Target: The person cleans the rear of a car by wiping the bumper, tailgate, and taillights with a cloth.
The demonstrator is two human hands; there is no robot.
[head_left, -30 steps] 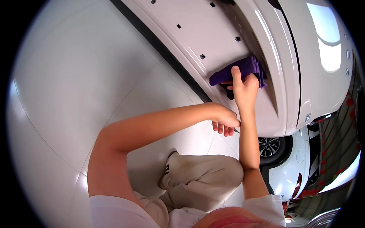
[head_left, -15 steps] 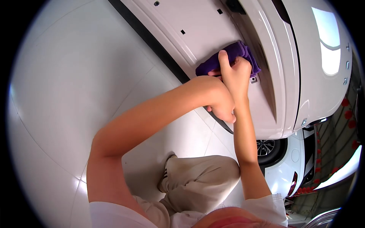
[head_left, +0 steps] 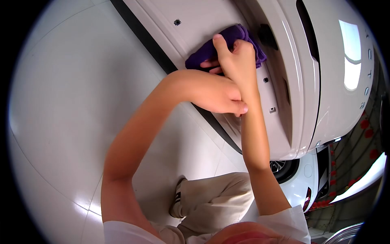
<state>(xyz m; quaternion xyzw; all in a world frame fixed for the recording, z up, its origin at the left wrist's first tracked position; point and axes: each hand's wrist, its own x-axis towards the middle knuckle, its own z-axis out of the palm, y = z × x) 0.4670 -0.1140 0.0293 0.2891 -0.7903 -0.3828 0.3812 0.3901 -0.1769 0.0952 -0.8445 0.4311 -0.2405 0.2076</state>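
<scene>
A folded purple cloth [head_left: 204,51] lies against the pale inner panel [head_left: 195,20] of a car's open tailgate. My right hand [head_left: 239,59] grips this cloth, thumb raised, with some fingers curled at its lower side. Just below, my left hand [head_left: 217,93] is bent at the wrist and closed, its fingers curled beside my right wrist and forearm. Its palm is turned away, so whatever it may hold is hidden. Small holes and a square fitting [head_left: 272,110] show in the panel near my right forearm.
A dark trim strip [head_left: 142,36] edges the panel over the glossy tiled floor [head_left: 77,101]. The car's outer body [head_left: 331,77] with raised letters curves away at right. Another white car [head_left: 302,179] stands behind. My bent leg [head_left: 219,195] is below my arms.
My right hand and the cloth have slid farther up along the panel, uncovering a hole beneath them. My left hand has moved up and left with them. The camera view has shifted slightly.
</scene>
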